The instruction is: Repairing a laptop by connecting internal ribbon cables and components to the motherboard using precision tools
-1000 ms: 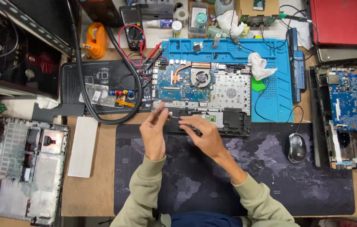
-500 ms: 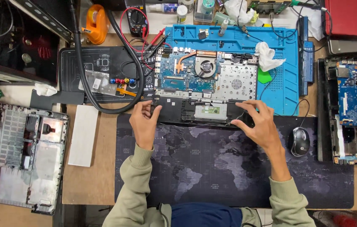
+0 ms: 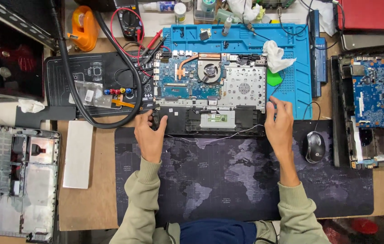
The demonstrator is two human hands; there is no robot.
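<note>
Your left hand (image 3: 149, 135) grips the left front corner of the opened laptop (image 3: 210, 92), fingers curled over its black edge; your right hand (image 3: 280, 126) rests at the right front corner, fingers spread flat against the side, not closed on anything. The laptop lies bottom-up with its cover off, half on the blue work mat (image 3: 298, 86) and half on the dark map-print desk mat (image 3: 228, 180). You can see its blue circuit board, a round fan with a copper pipe, and a perforated silver plate. A thin wire trails along the front edge. A white cloth (image 3: 275, 54) and a green pick lie just right of it. A black mouse (image 3: 314, 147) sits near your right hand. A thick black hose (image 3: 72, 86) loops left of the laptop.
</note>
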